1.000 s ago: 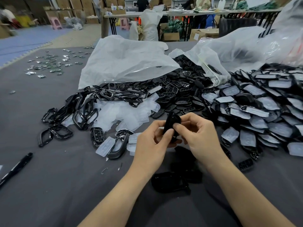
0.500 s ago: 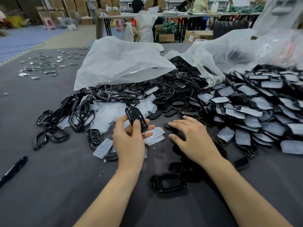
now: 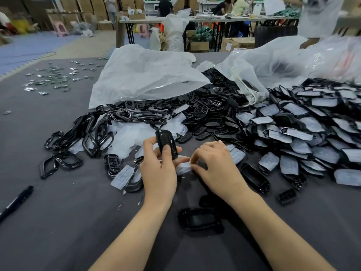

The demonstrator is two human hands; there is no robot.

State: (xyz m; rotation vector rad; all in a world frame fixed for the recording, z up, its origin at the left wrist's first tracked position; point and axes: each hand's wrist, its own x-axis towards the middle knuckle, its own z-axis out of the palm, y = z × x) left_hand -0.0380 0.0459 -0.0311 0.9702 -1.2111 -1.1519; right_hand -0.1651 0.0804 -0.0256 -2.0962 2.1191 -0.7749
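Observation:
My left hand (image 3: pixel 158 169) holds a black key-fob shell (image 3: pixel 166 142) upright above the grey table (image 3: pixel 58 222), thumb pressed on its face. My right hand (image 3: pixel 216 169) is down on the table just to the right, its fingers curled and pinching a translucent white rubber pad (image 3: pixel 183 169). A second pad (image 3: pixel 236 154) lies by its knuckles. An open black shell (image 3: pixel 200 219) lies between my forearms.
Black frames (image 3: pixel 93 139), white pads (image 3: pixel 132 135) and button grids (image 3: pixel 203 118) are heaped behind my hands. A big pile of padded shells (image 3: pixel 304 133) fills the right. Plastic bags (image 3: pixel 144 75) lie behind. A black pen (image 3: pixel 17 200) lies at the left edge.
My hands separated: the left carried the black shell left and tilted it upright, while the right dropped to the table and closed its fingers on a white pad.

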